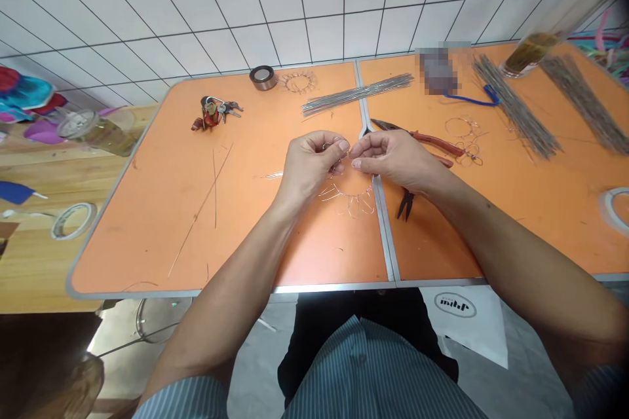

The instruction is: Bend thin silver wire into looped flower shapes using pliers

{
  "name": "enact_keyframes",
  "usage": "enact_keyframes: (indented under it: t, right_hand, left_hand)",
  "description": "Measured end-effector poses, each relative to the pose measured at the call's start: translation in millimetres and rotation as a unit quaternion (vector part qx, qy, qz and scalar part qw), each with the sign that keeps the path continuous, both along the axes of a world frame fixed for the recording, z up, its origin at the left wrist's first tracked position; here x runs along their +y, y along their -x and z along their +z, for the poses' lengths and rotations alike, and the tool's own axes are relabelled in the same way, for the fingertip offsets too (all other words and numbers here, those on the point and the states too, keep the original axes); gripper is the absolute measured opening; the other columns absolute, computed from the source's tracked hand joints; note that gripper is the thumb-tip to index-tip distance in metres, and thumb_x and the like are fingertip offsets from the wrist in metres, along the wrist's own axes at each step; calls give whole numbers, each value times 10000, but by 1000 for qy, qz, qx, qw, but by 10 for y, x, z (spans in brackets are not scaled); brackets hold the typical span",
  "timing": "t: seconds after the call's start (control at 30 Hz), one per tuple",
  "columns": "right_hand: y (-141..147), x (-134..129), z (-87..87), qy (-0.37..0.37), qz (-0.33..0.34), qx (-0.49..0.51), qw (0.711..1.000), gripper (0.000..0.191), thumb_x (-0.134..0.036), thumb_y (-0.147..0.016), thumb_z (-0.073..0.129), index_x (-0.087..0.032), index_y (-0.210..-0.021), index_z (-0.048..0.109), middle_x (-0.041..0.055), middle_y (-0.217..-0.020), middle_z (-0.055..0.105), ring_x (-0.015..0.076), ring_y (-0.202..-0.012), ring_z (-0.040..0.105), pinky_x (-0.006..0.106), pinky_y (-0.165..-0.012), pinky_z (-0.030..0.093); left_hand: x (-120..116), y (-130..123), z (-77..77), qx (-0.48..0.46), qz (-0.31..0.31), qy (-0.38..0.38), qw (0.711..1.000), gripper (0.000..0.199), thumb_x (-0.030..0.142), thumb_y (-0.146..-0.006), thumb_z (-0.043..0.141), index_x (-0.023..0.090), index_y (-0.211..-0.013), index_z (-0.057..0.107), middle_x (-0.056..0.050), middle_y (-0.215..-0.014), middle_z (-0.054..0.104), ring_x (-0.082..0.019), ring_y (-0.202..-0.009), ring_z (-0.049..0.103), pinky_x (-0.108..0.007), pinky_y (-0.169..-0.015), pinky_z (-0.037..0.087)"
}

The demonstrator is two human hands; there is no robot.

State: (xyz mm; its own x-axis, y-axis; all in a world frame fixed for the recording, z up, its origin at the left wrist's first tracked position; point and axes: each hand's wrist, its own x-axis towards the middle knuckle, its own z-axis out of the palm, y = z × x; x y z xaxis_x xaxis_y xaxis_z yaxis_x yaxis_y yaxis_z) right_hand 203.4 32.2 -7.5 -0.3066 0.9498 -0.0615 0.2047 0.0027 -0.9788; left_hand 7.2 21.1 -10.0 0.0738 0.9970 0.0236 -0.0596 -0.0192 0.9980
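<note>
A thin copper-coloured wire ring (351,195) with small loops around its edge hangs just over the orange table (147,209). My left hand (314,160) pinches the upper left part of this ring between thumb and forefinger. Close to its right, my right hand (386,156) has thumb and fingertips pressed together at the ring's top right; the fine wire there is too small to follow. The two sets of fingertips nearly touch. Red-handled pliers (432,141) lie behind my right hand, and the black tips of another tool (405,204) show below it.
Keys (219,108), a tape roll (263,77) and a wire bundle (358,93) lie toward the back. More wire bundles (515,107), wire rings (464,127) and a blue cord (472,99) are at the right. Loose wires (215,183) lie left. A tiled wall (319,6) stands behind.
</note>
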Motion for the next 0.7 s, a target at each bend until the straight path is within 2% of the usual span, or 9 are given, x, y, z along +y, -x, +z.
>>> enact_keyframes:
  t: [0.3, 0.5, 0.6, 0.7]
  right_hand:
    - [13, -11, 45, -12, -3, -6, 1000, 153, -147, -768, 914, -212, -851, 803, 25, -761, 726, 149, -693, 633, 288, -615, 510]
    - [8, -28, 49, -15, 16, -3, 1000, 129, -266, -843, 887, -206, -823, 774, 26, -759, 725, 143, -672, 620, 280, -596, 477]
    - [21, -46, 61, -6, 15, 8, 1000, 130, -243, -832, 865, -204, -807, 744, 11, -729, 706, 134, -643, 610, 273, -598, 472]
    - [40, -64, 71, -13, 6, -5, 1000, 102, -207, -825, 832, -202, -811, 730, -3, -709, 691, 131, -633, 604, 268, -609, 477]
  left_hand:
    - [8, 13, 18, -4, 7, -2, 1000, 342, 444, -765, 959, 180, -765, 740, 12, -682, 657, -94, -547, 592, -240, -545, 463]
    - [6, 22, 16, 18, -9, 4, 1000, 313, 433, -776, 939, 179, -775, 755, 0, -691, 686, -94, -559, 595, -233, -560, 477]
    - [15, 27, -11, 27, -24, 4, 999, 274, 408, -797, 914, 178, -774, 767, 0, -654, 677, -97, -559, 591, -226, -566, 487]
    - [17, 25, -26, 29, -9, 16, 999, 240, 369, -779, 910, 178, -771, 765, 3, -654, 676, -98, -554, 597, -222, -556, 497]
